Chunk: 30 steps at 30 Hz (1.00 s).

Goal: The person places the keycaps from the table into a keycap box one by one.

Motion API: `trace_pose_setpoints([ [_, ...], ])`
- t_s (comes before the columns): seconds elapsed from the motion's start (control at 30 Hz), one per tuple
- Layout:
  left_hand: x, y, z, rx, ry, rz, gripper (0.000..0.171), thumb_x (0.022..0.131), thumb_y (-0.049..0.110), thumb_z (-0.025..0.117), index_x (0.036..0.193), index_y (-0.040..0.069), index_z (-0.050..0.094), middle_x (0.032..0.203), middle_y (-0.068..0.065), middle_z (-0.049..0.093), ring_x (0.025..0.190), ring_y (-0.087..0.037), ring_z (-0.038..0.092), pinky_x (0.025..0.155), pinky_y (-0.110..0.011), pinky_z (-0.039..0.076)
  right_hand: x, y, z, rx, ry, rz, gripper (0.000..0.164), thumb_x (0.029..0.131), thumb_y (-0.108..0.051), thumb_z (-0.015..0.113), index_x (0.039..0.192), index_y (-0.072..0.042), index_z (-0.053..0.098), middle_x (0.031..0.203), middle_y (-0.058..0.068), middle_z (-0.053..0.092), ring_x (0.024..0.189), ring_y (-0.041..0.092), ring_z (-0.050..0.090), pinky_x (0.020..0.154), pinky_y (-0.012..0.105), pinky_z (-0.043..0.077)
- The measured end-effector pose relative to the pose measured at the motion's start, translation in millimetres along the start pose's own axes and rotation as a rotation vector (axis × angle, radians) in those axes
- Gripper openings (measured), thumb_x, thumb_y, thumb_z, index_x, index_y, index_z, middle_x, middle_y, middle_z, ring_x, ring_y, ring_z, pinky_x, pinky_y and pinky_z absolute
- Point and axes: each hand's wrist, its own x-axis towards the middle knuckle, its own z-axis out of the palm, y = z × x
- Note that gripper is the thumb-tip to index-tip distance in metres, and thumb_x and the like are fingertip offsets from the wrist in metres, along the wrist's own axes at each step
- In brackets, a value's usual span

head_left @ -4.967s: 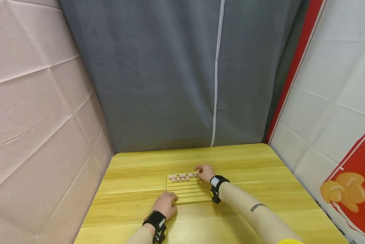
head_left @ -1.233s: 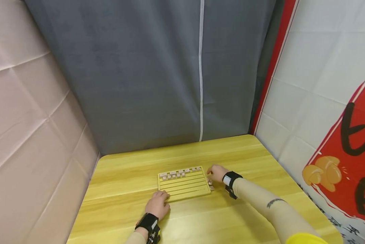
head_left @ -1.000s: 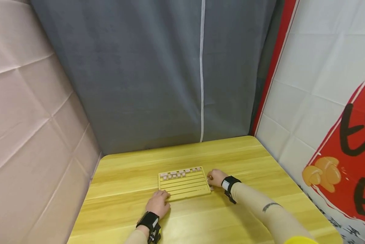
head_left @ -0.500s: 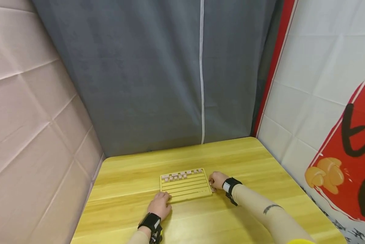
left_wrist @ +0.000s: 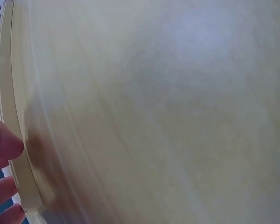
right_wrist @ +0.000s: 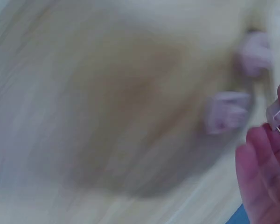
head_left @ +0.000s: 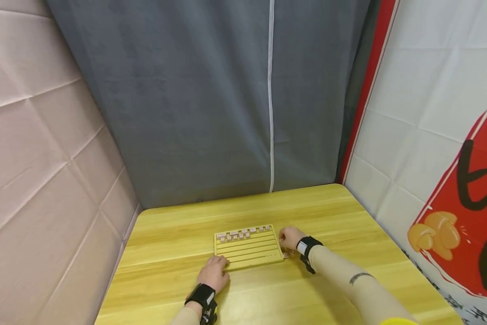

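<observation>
A pale yellow slotted board (head_left: 249, 258) lies on the table, with several pale pink keycaps (head_left: 245, 231) along its two far rows. My left hand (head_left: 213, 273) holds the board's near left corner; in the left wrist view the thumb (left_wrist: 7, 142) lies against the front edge and fingertips show around the corner. Just off the board's right end, my right hand (head_left: 291, 238) pinches a keycap (right_wrist: 276, 115) between thumb and fingers, its hollow underside showing in the right wrist view. Two loose keycaps (right_wrist: 227, 112) lie on the table near that hand, blurred.
The wood-grain table (head_left: 178, 234) has rounded far corners and a grey curtain (head_left: 203, 113) hangs behind it. Pale padded walls (head_left: 52, 171) rise on the left and right. A red printed panel (head_left: 463, 216) covers part of the right side.
Five seconds ago my right hand was over the board's far right top row; it has since moved to the loose keycaps at the right and picked one up. My left hand stays at the corner.
</observation>
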Motion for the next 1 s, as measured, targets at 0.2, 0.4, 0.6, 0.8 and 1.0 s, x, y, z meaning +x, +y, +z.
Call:
trace_pose_setpoints([
  [0.2, -1.4, -0.1, -7.8, -0.006, -0.012, -0.018, 0.026, 0.075, 0.011, 0.072, 0.101, 0.010, 0.070, 0.112, -0.012, 0.064, 0.111, -0.034, 0.057, 0.083, -0.050, 0.051, 21, -10, -23, 0.683, -0.116, 0.093, 0.033, 0.088, -0.010, 0.065, 0.117, 0.007, 0.064, 0.095, 0.013, 0.064, 0.074, 0.022, 0.063, 0.066, 0.036, 0.057],
  [0.4, -2.8, -4.0, -9.0, 0.009, -0.007, -0.021, 0.027, 0.075, 0.012, 0.073, 0.102, 0.010, 0.070, 0.114, -0.012, 0.064, 0.112, -0.035, 0.056, 0.082, -0.050, 0.052, 37, -37, -45, 1.138, -0.242, 0.110, 0.046, 0.097, -0.010, 0.056, 0.136, 0.011, 0.046, 0.117, 0.021, 0.057, 0.088, 0.019, 0.062, 0.089, 0.042, 0.052],
  [0.6, -4.0, -3.7, -5.5, 0.010, 0.055, 0.007, 0.027, 0.071, 0.012, 0.073, 0.098, 0.010, 0.070, 0.108, -0.012, 0.065, 0.107, -0.036, 0.058, 0.078, -0.051, 0.052, 43, -55, -49, 1.358, -0.264, 0.121, 0.047, 0.097, 0.000, 0.048, 0.140, 0.014, 0.037, 0.115, 0.014, 0.062, 0.094, 0.016, 0.065, 0.091, 0.032, 0.051],
  [0.8, -3.4, -2.8, 1.0, -0.002, 0.042, -0.012, 0.027, 0.072, 0.012, 0.072, 0.099, 0.011, 0.071, 0.111, -0.012, 0.065, 0.110, -0.035, 0.057, 0.083, -0.050, 0.051, 44, -59, -38, 1.362, -0.187, 0.190, 0.039, 0.095, 0.000, 0.053, 0.131, 0.014, 0.046, 0.100, 0.009, 0.064, 0.087, 0.015, 0.065, 0.082, 0.028, 0.054],
  [1.0, -0.3, -1.0, 8.2, -0.010, 0.064, 0.002, 0.028, 0.072, 0.013, 0.072, 0.099, 0.011, 0.071, 0.113, -0.012, 0.065, 0.110, -0.034, 0.057, 0.085, -0.049, 0.051, 46, -62, -22, 1.151, -0.006, 0.335, 0.024, 0.089, -0.003, 0.066, 0.109, 0.010, 0.063, 0.090, 0.008, 0.065, 0.068, 0.014, 0.057, 0.070, 0.030, 0.054],
])
